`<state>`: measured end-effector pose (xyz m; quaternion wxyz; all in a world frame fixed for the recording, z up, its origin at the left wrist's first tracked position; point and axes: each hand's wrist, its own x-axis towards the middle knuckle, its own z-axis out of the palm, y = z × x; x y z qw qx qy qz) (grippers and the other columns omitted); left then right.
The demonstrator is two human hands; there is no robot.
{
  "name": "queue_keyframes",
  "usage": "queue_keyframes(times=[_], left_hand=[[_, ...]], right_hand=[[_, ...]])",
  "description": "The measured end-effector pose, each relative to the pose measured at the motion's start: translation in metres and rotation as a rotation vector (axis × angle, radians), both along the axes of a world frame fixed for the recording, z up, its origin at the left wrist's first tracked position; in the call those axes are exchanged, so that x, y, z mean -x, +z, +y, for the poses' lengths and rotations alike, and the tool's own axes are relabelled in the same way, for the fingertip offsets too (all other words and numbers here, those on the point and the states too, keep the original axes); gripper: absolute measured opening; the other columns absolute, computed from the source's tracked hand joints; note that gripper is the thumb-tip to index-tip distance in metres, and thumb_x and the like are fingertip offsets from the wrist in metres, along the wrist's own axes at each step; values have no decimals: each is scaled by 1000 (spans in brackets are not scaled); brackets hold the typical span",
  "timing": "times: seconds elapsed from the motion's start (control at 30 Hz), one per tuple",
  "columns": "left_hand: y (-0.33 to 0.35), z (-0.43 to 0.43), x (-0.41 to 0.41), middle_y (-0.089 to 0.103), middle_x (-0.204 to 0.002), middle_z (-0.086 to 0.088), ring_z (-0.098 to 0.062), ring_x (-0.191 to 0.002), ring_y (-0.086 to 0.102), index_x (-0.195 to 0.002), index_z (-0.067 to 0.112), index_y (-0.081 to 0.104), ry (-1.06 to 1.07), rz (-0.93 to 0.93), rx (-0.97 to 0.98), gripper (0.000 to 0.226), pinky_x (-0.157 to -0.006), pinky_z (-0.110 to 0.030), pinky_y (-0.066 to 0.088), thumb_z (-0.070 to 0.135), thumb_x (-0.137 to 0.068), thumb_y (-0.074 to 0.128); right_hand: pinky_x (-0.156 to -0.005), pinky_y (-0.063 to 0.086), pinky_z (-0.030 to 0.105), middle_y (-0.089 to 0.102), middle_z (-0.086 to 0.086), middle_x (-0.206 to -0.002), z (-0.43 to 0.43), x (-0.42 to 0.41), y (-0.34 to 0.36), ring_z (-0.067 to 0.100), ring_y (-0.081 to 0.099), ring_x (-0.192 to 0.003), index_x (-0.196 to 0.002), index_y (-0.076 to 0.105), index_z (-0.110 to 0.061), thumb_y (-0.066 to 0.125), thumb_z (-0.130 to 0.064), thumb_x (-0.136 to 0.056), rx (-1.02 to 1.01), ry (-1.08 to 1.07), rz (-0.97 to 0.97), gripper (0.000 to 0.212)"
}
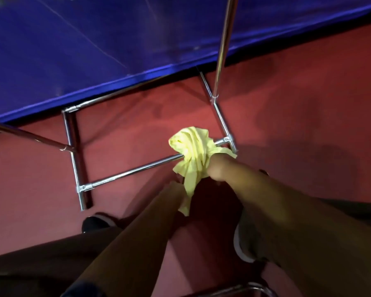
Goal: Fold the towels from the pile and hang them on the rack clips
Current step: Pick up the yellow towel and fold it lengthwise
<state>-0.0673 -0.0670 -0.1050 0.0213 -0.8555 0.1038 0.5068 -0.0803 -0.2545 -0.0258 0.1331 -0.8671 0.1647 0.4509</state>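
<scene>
towel (193, 155): plain pale yellow
rack (135, 170): shiny chrome silver
floor (287, 103): red
table (94, 50): deep blue

This looks like an indoor sports or games room. A smooth red floor (287, 99) fills the view from 2 to 9 o'clock. A big blue tabletop (51, 61) with a thin white line (94, 43) sits at 11 o'clock, like a ping-pong table. A shiny metal rack (126, 173) stands on the floor near the middle.

The right hand (220, 168) grips a bunched yellow towel (191, 151) over the rack's low chrome bar (133, 171).
</scene>
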Motion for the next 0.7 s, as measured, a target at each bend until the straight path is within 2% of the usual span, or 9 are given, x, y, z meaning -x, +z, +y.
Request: queue_keyframes(times=[0.07,0.17,0.3,0.37,0.43,0.5,0.53,0.6,0.7], left_hand=[[-39,17,14,58,-143,-9,-37,-131,61,-144,23,61,-168,35,-49,71,-104,-51,56,36,-76,76],[-48,26,22,64,-138,-3,-31,-125,67,-141,30,61,-115,26,7,78,-97,-46,61,36,-64,75],[-12,17,22,73,-120,-11,-34,-113,71,-119,7,74,124,-44,135,40,-88,-39,56,25,-84,74],[-2,9,17,75,-107,-11,-31,-106,71,-107,4,78,306,-32,251,24,-79,-31,54,20,-98,63],[7,2,7,71,-90,-8,-25,-93,68,-91,3,76,444,-43,290,17,-66,-22,53,9,-98,62],[25,-2,-5,69,-79,-2,-18,-74,65,-87,9,75,547,29,366,6,-60,-24,52,5,-90,72],[33,-3,-12,67,-73,-1,-17,-67,62,-82,12,74,631,69,424,10,-60,-26,50,2,-86,75],[64,-7,-22,65,-68,-7,-23,-63,60,-74,12,71,820,155,600,23,-63,-31,48,-9,-84,68],[114,-14,-36,64,-77,-11,-22,-62,58,-87,13,69,985,191,778,31,-53,-24,48,-16,-90,57]], right_hand=[[-101,52,38,69,15,-136,6,4,-7,35,67,-126,-134,69,0,55,-11,-108,-51,4,53,32],[-91,52,37,69,12,-114,13,13,-13,30,65,-105,-132,69,2,51,-11,-110,-49,-10,104,31],[-81,47,34,54,5,-85,15,16,-24,26,59,-95,-123,72,-2,53,-11,-109,-22,33,82,25],[-80,49,35,60,8,-89,18,13,-29,28,61,-91,-114,73,-6,54,-10,-106,-39,56,80,21],[-83,53,35,69,9,-108,22,10,-19,28,65,-95,-113,72,-6,55,-7,-103,-87,33,108,20],[-96,57,37,68,8,-133,26,7,-4,29,68,-112,-141,67,-12,58,-8,-103,-166,5,121,40],[-98,57,38,65,6,-137,27,6,6,29,67,-117,-153,59,-15,62,-11,-102,-219,6,122,51],[-86,58,37,64,3,-118,28,5,22,24,67,-103,-156,51,-19,77,-23,-96,-285,-17,118,65],[-84,65,38,73,4,-111,31,4,52,23,75,-100,-138,57,-28,93,-48,-70,-380,-218,73,79]])
